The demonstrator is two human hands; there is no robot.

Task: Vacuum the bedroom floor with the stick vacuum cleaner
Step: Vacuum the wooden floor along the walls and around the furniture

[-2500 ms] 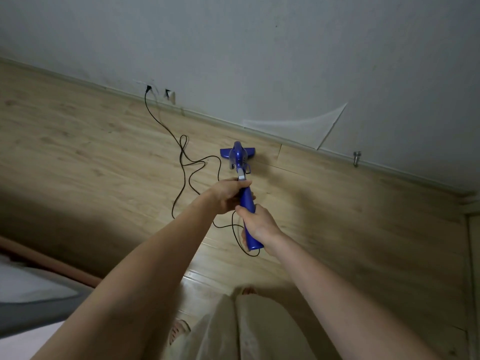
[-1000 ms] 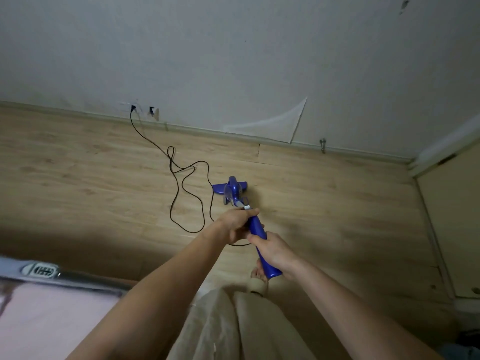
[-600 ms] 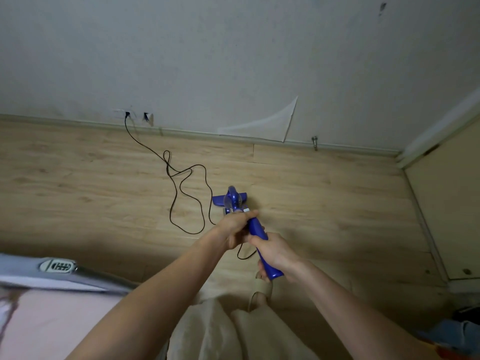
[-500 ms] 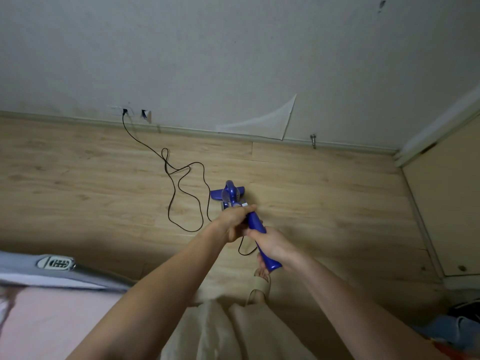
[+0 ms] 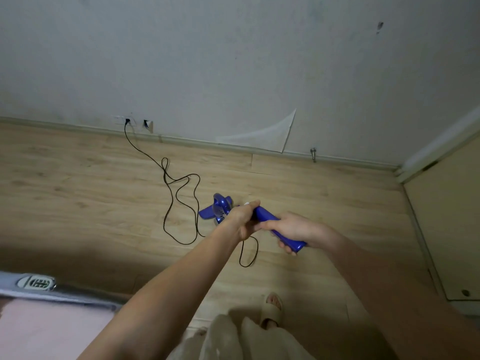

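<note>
The blue stick vacuum cleaner (image 5: pixel 262 216) was held at frame centre over the wooden floor (image 5: pixel 78 193). The left hand (image 5: pixel 242 219) was wrapped around its upper shaft, fingers curled; the right hand (image 5: pixel 296 231) gripped the handle end at four o'clock. Its head (image 5: pixel 217 209) lay toward ten o'clock of the fingers. A black cord (image 5: pixel 179 193) was looped toward the wall socket (image 5: pixel 127 122) at eleven o'clock.
</note>
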